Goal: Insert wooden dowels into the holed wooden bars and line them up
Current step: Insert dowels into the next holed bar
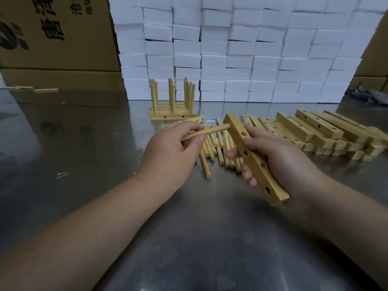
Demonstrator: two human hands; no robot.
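Head camera, nearest first: two bare forearms reach out over a shiny metal table point(189, 238), with wide bare tabletop between them and down to the near edge. The right hand point(279, 160) grips a holed wooden bar point(255, 162) lifted off the table, thumb pressed on the face with the row of holes and fingers curled around the bar's left side. The bar slants from near right to far left. The left hand point(168, 152) is closed on a single dowel point(207, 131), pinched between thumb and curled fingers at its near end. The dowel's far tip meets the left side of the bar close to the bar's far end; whether it sits in a hole cannot be told.

Just beyond and beneath the hands, loose dowels point(218, 148) lie scattered on the table. To the right of them is a heap of bare bars point(319, 131), stacked roughly side by side. Farther back, left of centre, finished bars point(173, 117) lie lined up flat with dowels standing upright from them. Behind everything rises a wall of white boxes point(252, 59), with large cardboard cartons point(56, 38) at the far left.
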